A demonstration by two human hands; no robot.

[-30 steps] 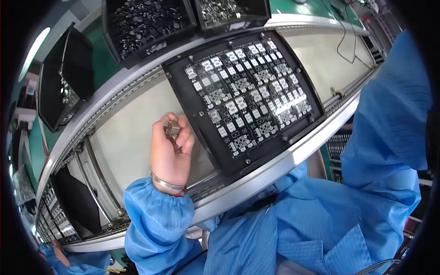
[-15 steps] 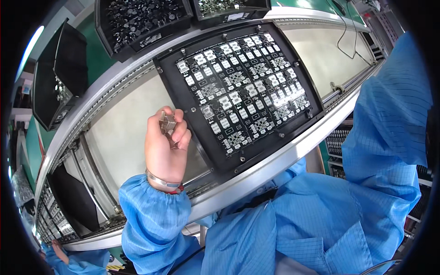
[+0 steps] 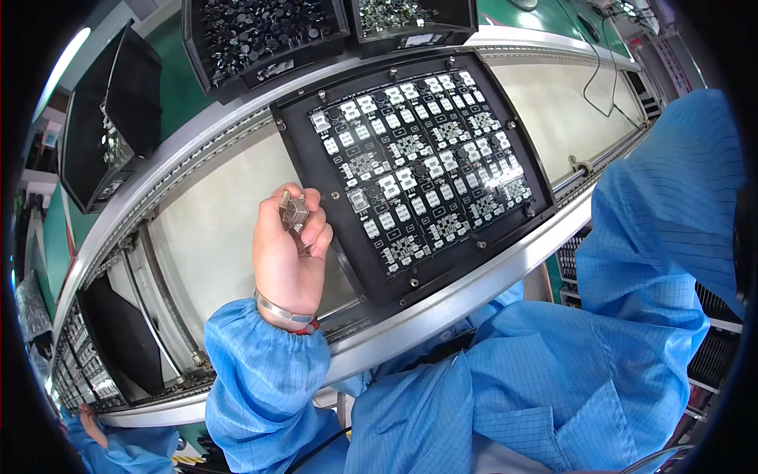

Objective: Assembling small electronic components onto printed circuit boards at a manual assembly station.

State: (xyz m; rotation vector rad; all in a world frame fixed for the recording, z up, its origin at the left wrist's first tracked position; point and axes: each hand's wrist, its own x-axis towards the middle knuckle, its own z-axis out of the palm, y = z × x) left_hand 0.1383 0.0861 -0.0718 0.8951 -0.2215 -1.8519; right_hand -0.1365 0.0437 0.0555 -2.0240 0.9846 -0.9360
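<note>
While small metal parts [image 3: 294, 212] are held in a clump by the curled fingers of the left hand [image 3: 287, 257], a populated circuit panel [image 3: 426, 170] is seated in a black frame [image 3: 322, 175] just to that hand's right. Whether the frame is touched by the knuckles cannot be told. Because the right hand is out of view, its state cannot be told either. The step in hand is judged to be the holding of parts ready; for the next move, one part would seem to need singling out without the rest being spilled.
</note>
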